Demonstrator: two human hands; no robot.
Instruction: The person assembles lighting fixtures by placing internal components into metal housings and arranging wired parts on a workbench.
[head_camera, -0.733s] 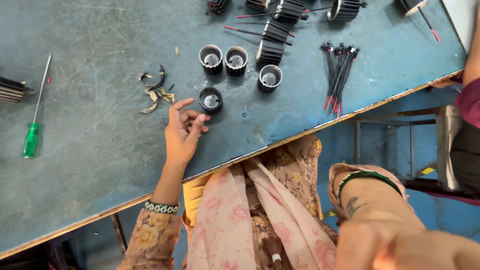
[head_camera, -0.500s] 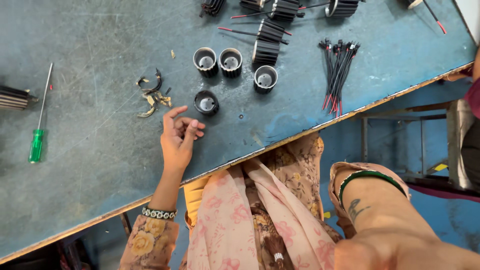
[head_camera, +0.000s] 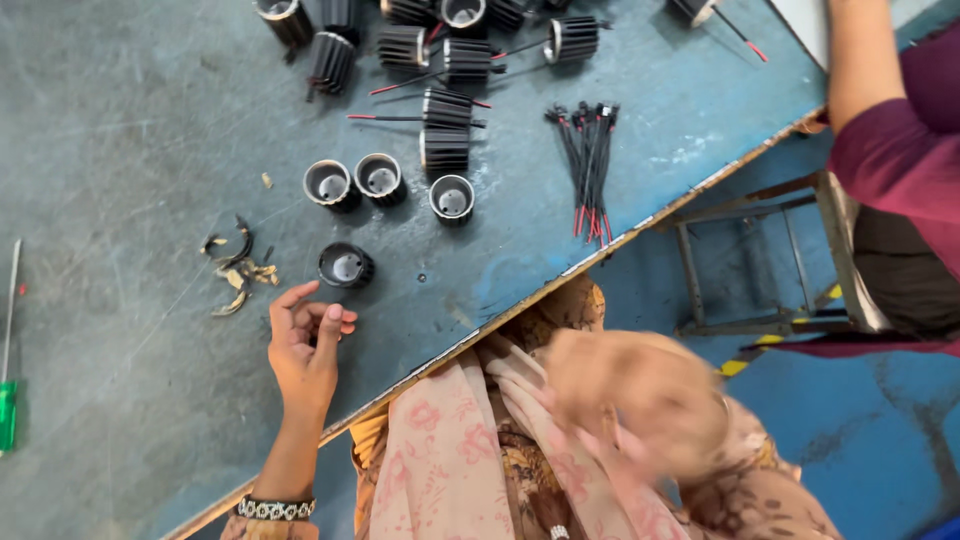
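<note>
My left hand (head_camera: 305, 350) rests on its side on the blue-grey table (head_camera: 120, 180), fingers loosely curled and the thumb apart. I see nothing in it. Just above its fingertips stands a black ribbed round housing (head_camera: 346, 266), apart from the hand. Three more open housings (head_camera: 380, 178) stand further back in a loose row. My right hand (head_camera: 640, 400) is a blur over my lap, off the table's front edge, and what it holds cannot be made out.
Several finned black housings with red-and-black leads (head_camera: 445, 100) lie at the far edge. A bundle of black red-tipped wires (head_camera: 590, 165) lies right. Curled scraps (head_camera: 235, 275) and a green-handled screwdriver (head_camera: 8, 400) lie left. Another person's maroon sleeve (head_camera: 900, 150) and a metal stool frame (head_camera: 760, 260) are right.
My left hand has drawn back a little from the nearest housing. My right arm has swung in from the lower right toward my lap, blurred. The view has shifted toward the table's far edge.
</note>
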